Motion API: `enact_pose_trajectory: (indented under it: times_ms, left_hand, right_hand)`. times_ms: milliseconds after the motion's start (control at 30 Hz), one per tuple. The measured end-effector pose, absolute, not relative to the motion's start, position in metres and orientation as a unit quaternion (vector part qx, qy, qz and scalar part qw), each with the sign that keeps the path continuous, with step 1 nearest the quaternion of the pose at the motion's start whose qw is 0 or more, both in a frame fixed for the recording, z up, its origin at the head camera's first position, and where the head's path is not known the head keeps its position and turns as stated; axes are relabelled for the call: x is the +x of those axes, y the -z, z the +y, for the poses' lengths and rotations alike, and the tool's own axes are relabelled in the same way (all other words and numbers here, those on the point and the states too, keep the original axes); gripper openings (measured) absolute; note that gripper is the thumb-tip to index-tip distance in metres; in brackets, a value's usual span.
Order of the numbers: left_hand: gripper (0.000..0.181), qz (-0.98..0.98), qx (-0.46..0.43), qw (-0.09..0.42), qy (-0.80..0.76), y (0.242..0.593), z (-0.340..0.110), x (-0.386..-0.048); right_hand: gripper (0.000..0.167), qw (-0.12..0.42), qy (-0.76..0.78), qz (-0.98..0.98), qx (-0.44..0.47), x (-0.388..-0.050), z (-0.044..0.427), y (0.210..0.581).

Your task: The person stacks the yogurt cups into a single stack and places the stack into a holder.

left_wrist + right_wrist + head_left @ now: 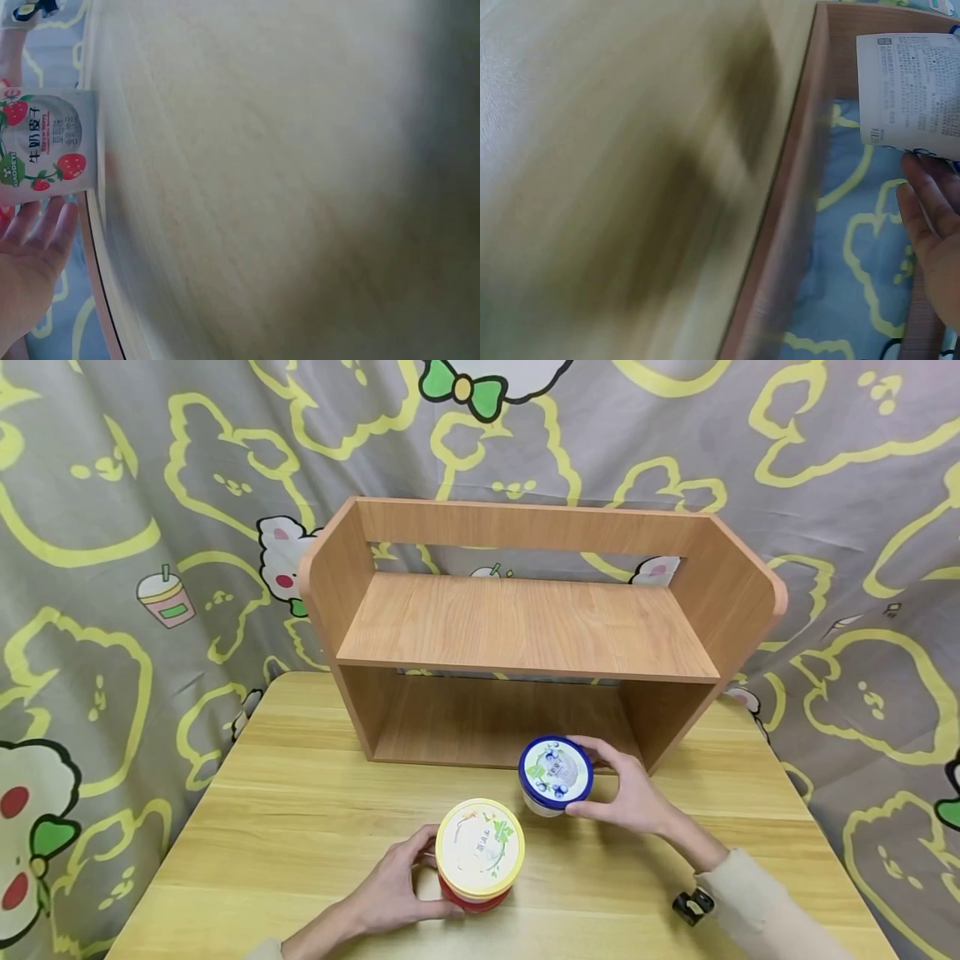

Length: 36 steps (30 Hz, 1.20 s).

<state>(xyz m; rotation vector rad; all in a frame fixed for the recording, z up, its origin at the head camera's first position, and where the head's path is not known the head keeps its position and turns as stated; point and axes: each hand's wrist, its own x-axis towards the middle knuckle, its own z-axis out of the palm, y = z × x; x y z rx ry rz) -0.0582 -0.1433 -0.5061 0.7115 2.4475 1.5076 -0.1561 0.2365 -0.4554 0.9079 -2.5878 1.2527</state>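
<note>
A yellow-lidded tub (480, 847) sits on top of a red-lidded tub (480, 906) near the front of the table in the head view. My left hand (393, 885) grips the lower one, thumb in front and fingers behind. Strawberries are printed on that white paper tub (46, 146) in the left wrist view. My right hand (633, 793) holds a blue-lidded tub (555, 772) with blueberries on its lid, slightly tilted, before the lower opening of the wooden shelf (525, 622). Small print covers this tub's side (911, 94) in the right wrist view.
The shelf has two levels and upright side panels, and stands at the back of the wooden table (285, 777). A grey patterned curtain (217, 468) hangs behind and beside it. My right wrist wears a black band (693, 907).
</note>
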Motion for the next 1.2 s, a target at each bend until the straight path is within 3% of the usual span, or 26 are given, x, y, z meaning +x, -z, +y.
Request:
enact_pose_trajectory:
  times_ms: [700, 1200]
  left_hand:
    - [0.084, 0.823, 0.237, 0.092, -0.507, 0.507, -0.143, -0.058]
    - [0.084, 0.817, 0.245, 0.088, -0.514, 0.509, -0.144, -0.058]
  right_hand:
    - [0.105, 0.083, -0.431, -0.82, 0.368, -0.137, 0.243, 0.37]
    - [0.106, 0.061, -0.424, -0.794, 0.432, -0.127, 0.223, 0.346]
